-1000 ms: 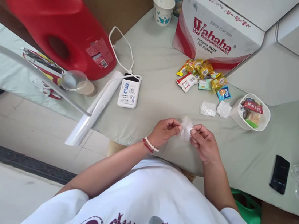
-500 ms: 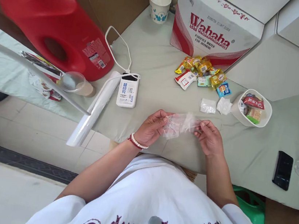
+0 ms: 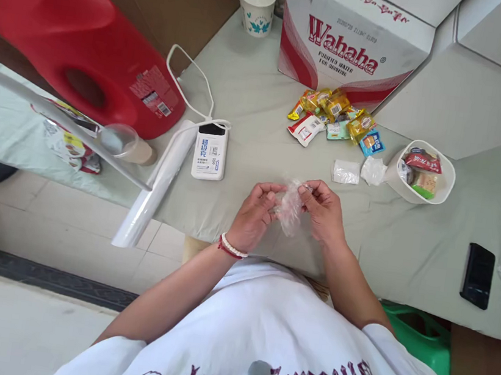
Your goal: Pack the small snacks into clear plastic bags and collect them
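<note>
Far left: red plastic jug (image 3: 79,48) lying on its side on the counter (image 3: 253,95), barcode label facing up. Just below it a clear plastic cup (image 3: 120,141) on its side, next to a printed plastic bag (image 3: 68,142). A thin white rod (image 3: 56,119) crosses in front of these. White roll of film (image 3: 154,190) lies diagonally, lower end hanging past the counter edge. White power bank (image 3: 209,151) just beside the roll's upper end, white cable (image 3: 189,81) looped behind it. Paper cup (image 3: 255,5) upright at the back.

Centre: left hand (image 3: 253,215), bead bracelet on wrist, fingers closed, pinching the left edge of a small clear plastic bag (image 3: 290,208). Bag is crumpled, held just above the near edge of the counter between both hands. Right hand (image 3: 323,212) touching it from the right, fingers closed on the bag's top edge.

Behind: Wahaha carton (image 3: 347,46) upright, pile of wrapped snacks (image 3: 333,118) in front of it. Two more small clear bags (image 3: 358,171) lie near the white bowl (image 3: 444,188), which holds packaged snacks. Far right: black phone (image 3: 477,276) flat on the counter, well apart from the hands.
</note>
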{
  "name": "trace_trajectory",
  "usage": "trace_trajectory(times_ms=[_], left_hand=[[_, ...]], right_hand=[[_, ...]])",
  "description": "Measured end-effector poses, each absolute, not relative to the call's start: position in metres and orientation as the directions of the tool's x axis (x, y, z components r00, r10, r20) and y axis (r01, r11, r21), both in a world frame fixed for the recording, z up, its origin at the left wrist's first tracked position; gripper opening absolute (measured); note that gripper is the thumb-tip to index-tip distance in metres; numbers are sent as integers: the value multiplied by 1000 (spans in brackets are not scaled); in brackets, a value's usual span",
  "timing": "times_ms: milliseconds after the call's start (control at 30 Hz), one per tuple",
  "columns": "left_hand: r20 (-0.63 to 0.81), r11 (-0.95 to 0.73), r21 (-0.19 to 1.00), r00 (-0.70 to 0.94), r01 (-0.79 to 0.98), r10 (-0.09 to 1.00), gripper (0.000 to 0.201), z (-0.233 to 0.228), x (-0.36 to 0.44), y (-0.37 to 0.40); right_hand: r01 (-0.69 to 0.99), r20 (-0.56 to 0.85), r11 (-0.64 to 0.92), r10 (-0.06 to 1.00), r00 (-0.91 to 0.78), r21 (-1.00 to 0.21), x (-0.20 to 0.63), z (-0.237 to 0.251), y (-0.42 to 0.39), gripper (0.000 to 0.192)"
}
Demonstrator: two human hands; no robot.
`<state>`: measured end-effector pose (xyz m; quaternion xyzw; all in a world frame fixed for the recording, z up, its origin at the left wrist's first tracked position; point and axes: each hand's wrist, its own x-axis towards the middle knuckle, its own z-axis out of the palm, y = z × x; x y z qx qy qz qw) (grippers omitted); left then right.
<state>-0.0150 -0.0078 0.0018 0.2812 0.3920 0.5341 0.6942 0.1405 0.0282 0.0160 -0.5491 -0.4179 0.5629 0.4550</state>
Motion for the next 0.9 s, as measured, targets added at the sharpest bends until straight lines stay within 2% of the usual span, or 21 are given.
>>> trace_trajectory(times_ms=[133,267,333,433,500,533,600,633,667,733,800,900], left_hand=[[-328,363,841,155,-401,932,46,0,-15,-5],[-285,311,884,124,-348,950,43,-1,-29,0],[-257,277,906,103,-320,961,41,0,-40,3],[-220,232,924,74,-303,973,38,2,-51,4],[-199,210,926,65,-313,978,38,5,-51,3],[-185,197,931,69,-306,980,37,6,-50,1],[-128,149,956,97,-254,987,34,9,-44,-3],[-87,113,969,125,-218,988,32,11,-41,-7],[-44,74,980,162,-187,986,29,12,-38,-10],[31,9,987,242,-162,970,24,13,-33,-19],[64,-7,980,280,-200,958,19,13,-32,-26],[10,49,942,173,-332,985,16,11,-40,-32]], right_hand=[[-36,-263,-263,965,-24,-964,149,15,26,48],[-18,-343,-343,939,10,-939,196,14,35,44],[-11,-308,-309,945,113,-951,228,15,43,41],[67,-106,-146,906,411,-987,265,22,48,41],[108,-55,-121,875,480,-987,270,29,41,40],[86,-128,-180,899,419,-980,265,32,34,42],[-8,-414,-416,904,102,-910,241,35,17,56],[-42,-535,-540,840,-92,-840,224,34,9,63],[-76,-590,-619,774,-228,-782,206,32,3,67],[-204,-568,-638,761,-312,-742,171,25,-2,64],[-355,-515,-575,818,-256,-737,146,17,1,61],[-441,-498,-550,834,-238,-710,134,11,12,66]])
